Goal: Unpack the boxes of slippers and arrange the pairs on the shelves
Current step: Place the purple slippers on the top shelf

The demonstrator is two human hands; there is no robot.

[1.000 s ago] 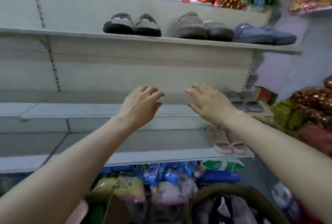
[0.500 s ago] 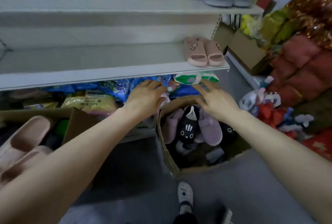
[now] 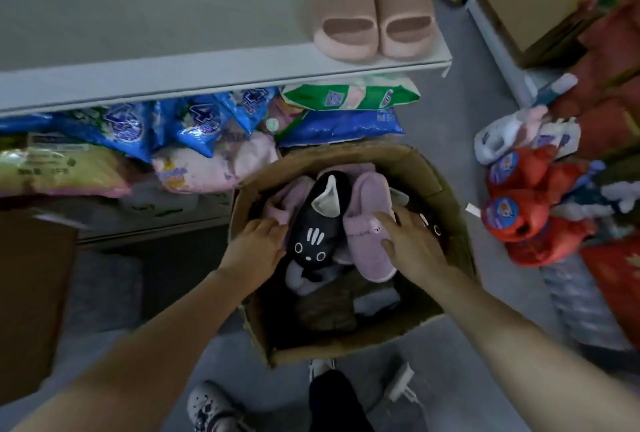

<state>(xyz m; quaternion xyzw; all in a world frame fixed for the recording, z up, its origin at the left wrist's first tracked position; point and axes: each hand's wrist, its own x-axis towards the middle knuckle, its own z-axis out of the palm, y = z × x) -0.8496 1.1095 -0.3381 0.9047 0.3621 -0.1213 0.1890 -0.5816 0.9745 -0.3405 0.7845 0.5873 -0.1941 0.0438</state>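
An open cardboard box (image 3: pixel 446 196) stands on the floor below the shelves, with several slippers inside. A black cat-face slipper (image 3: pixel 317 223) lies in the middle, flanked by a lilac plush slipper (image 3: pixel 367 244) on its right and another lilac one (image 3: pixel 287 203) on its left. My left hand (image 3: pixel 254 246) reaches into the box and touches the left lilac slipper beside the black one. My right hand (image 3: pixel 410 246) rests on the right lilac slipper, fingers spread. A pink pair of slides (image 3: pixel 372 5) sits on the white shelf (image 3: pixel 173 78) above.
Blue, green and pink plastic packs (image 3: pixel 207 133) fill the space under the shelf. Red bottles (image 3: pixel 526 210) and red bags crowd the floor at right. A second cardboard box (image 3: pixel 31 293) stands at left. My shoe (image 3: pixel 211 407) is on the grey floor near the box.
My view dropped from the upper shelves to the box on the floor. Both hands came down from the middle shelf and now reach into the box onto the slippers.
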